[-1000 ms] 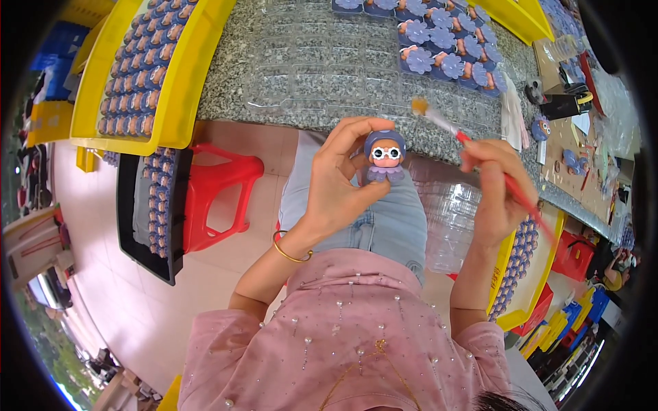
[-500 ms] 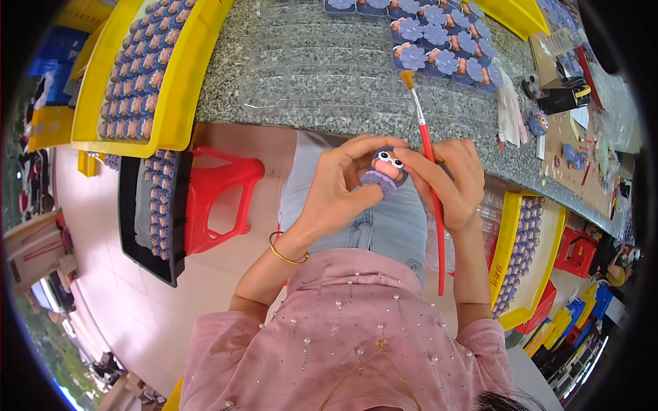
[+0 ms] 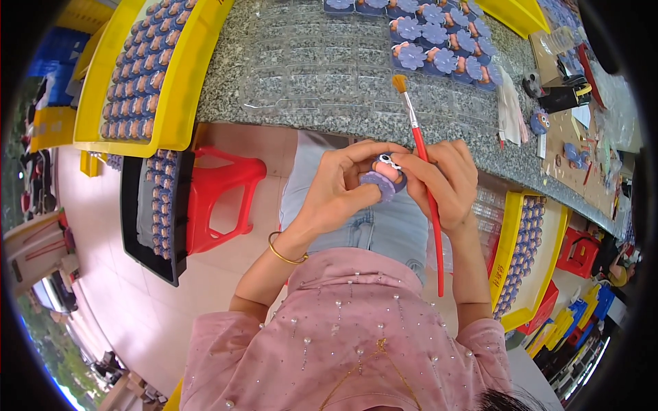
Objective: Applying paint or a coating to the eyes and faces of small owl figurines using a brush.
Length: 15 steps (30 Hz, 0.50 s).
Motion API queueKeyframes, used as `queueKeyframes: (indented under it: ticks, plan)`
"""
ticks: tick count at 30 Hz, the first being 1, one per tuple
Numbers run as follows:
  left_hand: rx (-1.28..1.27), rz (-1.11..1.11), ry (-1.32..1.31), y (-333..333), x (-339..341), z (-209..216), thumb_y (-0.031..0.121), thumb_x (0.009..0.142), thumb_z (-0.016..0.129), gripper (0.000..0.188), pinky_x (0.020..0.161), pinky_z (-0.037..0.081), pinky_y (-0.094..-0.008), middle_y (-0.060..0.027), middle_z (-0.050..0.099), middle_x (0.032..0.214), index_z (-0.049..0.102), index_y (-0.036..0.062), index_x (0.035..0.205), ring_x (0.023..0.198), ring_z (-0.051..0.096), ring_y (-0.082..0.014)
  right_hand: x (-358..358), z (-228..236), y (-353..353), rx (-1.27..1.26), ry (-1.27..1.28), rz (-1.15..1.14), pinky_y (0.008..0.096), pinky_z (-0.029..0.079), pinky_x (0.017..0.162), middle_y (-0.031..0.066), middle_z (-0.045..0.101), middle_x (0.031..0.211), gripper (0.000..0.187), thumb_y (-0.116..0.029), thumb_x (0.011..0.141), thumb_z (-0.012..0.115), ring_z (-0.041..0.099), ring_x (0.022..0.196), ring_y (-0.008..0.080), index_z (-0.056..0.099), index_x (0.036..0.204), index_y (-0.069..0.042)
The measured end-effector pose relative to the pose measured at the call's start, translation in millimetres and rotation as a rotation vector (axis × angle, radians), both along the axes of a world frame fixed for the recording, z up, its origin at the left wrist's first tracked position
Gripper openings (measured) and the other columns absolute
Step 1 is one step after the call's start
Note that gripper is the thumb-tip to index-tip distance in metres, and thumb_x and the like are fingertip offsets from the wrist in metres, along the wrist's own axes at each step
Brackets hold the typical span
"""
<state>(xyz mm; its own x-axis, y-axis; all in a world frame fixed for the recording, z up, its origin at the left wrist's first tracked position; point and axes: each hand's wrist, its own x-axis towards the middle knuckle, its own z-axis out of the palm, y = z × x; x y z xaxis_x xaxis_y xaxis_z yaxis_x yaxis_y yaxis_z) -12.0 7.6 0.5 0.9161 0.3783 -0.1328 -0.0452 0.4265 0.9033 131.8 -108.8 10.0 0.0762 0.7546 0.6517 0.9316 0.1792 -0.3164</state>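
Observation:
My left hand [image 3: 337, 190] is closed around a small purple owl-like figurine [image 3: 387, 179] with white eyes, a pink-orange front and a scalloped purple base. Its back is hidden by my fingers. My right hand [image 3: 449, 183] pinches the figurine's top near the eyes with thumb and forefinger. A long paintbrush [image 3: 437, 240] with a red handle and tan bristles is also held in that hand, its bristles pointing up over the table edge, away from the figurine. Both hands are above my lap, just in front of the table.
A clear plastic tray [image 3: 301, 72] lies on the granite table [image 3: 223, 89], several similar figurines [image 3: 433, 34] in its right part. A yellow crate [image 3: 179, 103] of figurines stands left, a black crate [image 3: 147, 259] below it by a red stool [image 3: 226, 233]. Another yellow crate [image 3: 545, 288] stands right.
The figurine has turned slightly in my fingers, and my right fingers now cover more of its eyes. The brush tip has shifted a little left and down.

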Motion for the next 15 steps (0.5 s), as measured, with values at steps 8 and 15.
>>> queueKeyframes:
  ticks: [8,15]
  plan:
    - [0.061,0.084,-0.109,-2.0,-1.9,-5.7,-0.009,0.063,0.048,0.058,0.084,0.046,-0.0269,-0.009,0.056,0.113,0.052,-0.0066,0.121,0.102,0.055,-0.0144,-1.2,2.6,1.1,-0.024,0.126,0.025,0.0288,0.038,0.057,0.0051,0.061,0.08,0.034,-0.001,0.062,0.071,0.055,0.064,0.0181,0.068,0.096,-0.006]
    - [0.619,0.245,-0.031,4.8,-0.6,-2.7,-0.011,0.063,0.057,0.055,0.079,0.046,-0.0248,-0.0078,0.049,0.116,0.055,-0.0011,0.117,0.096,0.054,-0.0135,3.1,5.1,-3.2,0.008,0.526,-0.162,0.0229,0.042,0.056,0.0102,0.061,0.078,0.019,0.007,0.08,0.064,0.056,0.066,0.015,0.067,0.098,0.002]
